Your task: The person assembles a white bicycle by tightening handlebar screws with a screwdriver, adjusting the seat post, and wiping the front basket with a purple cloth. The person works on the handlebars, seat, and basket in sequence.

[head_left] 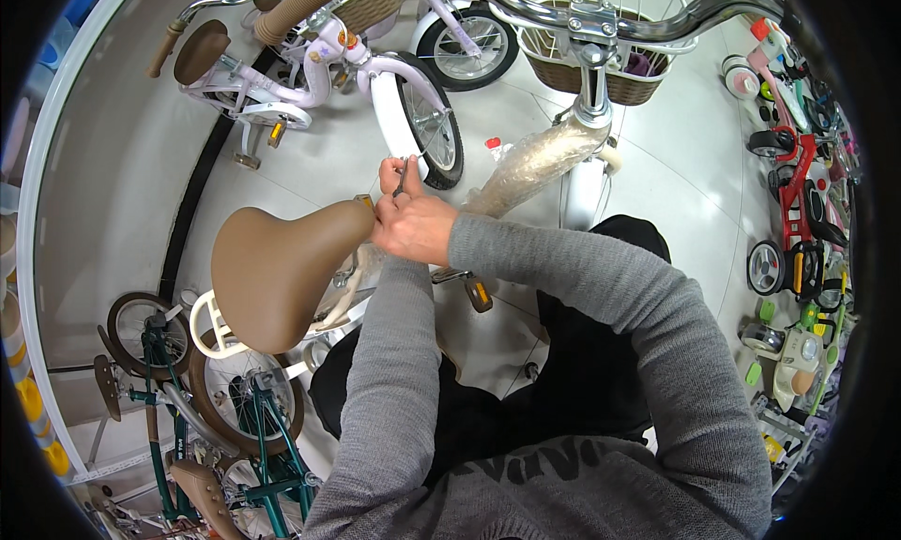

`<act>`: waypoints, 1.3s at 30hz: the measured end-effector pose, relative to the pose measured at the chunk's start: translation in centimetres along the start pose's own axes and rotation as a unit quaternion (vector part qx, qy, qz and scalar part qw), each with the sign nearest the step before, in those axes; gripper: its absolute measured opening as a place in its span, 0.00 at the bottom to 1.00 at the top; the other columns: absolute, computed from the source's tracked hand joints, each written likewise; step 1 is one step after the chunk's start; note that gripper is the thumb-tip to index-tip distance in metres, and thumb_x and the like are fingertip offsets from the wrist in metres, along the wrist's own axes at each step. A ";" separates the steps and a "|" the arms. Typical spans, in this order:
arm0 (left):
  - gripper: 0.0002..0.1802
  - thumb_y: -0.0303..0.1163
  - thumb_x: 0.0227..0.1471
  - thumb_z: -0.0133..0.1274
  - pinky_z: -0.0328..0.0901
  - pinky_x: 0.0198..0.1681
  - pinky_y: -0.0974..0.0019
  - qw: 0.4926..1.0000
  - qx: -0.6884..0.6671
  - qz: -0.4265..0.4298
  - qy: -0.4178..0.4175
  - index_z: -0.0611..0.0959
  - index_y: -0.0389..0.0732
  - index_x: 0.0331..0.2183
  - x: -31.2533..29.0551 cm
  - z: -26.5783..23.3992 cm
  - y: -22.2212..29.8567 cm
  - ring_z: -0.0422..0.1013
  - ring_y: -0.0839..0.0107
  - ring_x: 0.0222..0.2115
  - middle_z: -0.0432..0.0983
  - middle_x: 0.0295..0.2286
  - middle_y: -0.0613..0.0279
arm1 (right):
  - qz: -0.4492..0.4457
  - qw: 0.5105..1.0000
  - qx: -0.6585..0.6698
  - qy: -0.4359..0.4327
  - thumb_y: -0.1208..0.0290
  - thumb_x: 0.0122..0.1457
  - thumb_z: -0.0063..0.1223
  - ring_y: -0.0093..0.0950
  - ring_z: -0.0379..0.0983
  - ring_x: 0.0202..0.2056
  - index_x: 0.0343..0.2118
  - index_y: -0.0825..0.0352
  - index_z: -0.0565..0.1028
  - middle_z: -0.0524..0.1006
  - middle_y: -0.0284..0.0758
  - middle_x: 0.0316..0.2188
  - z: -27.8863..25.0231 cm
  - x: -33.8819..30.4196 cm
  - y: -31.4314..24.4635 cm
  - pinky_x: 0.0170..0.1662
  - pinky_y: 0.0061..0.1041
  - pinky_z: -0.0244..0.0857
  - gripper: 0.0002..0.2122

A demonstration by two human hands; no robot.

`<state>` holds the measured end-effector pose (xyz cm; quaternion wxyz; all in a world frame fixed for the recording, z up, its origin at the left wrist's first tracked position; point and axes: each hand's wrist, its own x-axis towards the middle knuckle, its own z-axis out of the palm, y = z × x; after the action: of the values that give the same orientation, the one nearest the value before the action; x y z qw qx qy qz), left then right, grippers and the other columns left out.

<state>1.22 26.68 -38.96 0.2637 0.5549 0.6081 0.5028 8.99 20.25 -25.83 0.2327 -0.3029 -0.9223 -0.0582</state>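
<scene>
A small dark metal tool [402, 177] stands up between the fingers of my two hands, its kind too small to make out. My right hand [419, 228] is closed at its lower end and crosses over the left. Partly hidden beneath, my left hand [389, 175] has its fingers bent in beside the tool; what they grip does not show clearly. Both hands are at the front tip of a brown bicycle saddle [286, 268]. Ahead runs the same bicycle's frame tube [540, 169], wrapped in clear plastic, up to a chrome handlebar [694, 19].
A lilac children's bicycle [305, 85] stands ahead on the left, its front wheel close to my hands. Dark green bicycles [272, 427] crowd the lower left. A white-rimmed brown basket [601, 76] hangs ahead. Ride-on toys and a red scooter [796, 197] line the right.
</scene>
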 end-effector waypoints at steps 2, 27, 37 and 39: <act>0.07 0.28 0.57 0.47 0.59 0.39 0.81 0.998 0.041 -0.029 -0.032 0.69 0.38 0.37 -0.1 -0.2 0.0 0.58 0.81 0.32 0.62 0.30 0.70 | -0.002 1.000 0.002 0.012 0.75 0.46 0.47 0.37 0.73 0.26 0.31 0.73 0.71 0.70 0.44 0.25 0.0 0.0 0.1 0.39 0.38 0.68 0.09; 0.10 0.27 0.47 0.54 0.56 0.26 0.60 0.828 -0.391 0.092 0.392 0.68 0.38 0.26 1.5 6.8 -2.0 0.60 0.66 0.22 0.61 0.20 0.60 | -0.040 0.992 -0.055 -0.105 0.82 0.43 0.50 0.40 0.71 0.35 0.34 0.69 0.69 0.69 0.42 0.36 -1.7 -0.2 0.3 0.39 0.30 0.70 0.13; 0.12 0.25 0.51 0.51 0.54 0.24 0.67 0.831 -0.480 0.080 0.269 0.63 0.41 0.24 0.9 3.1 0.8 0.54 0.74 0.22 0.56 0.20 0.68 | -0.042 0.990 -0.028 -0.132 0.79 0.47 0.48 0.58 0.68 0.45 0.33 0.74 0.70 0.59 0.68 0.50 -2.0 0.4 0.3 0.48 0.35 0.69 0.09; 0.13 0.24 0.50 0.51 0.54 0.24 0.69 0.784 -0.566 -0.012 0.254 0.63 0.41 0.24 0.6 3.0 1.9 0.53 0.76 0.23 0.56 0.21 0.69 | -0.048 0.990 -0.048 -0.125 0.79 0.47 0.48 0.54 0.70 0.43 0.34 0.74 0.70 0.60 0.66 0.49 -2.2 0.5 0.2 0.47 0.34 0.70 0.10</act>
<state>4.47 27.98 -38.20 0.3725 0.1512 0.2662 0.8761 9.63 20.15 -23.67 0.0974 -0.2739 -0.9538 -0.0756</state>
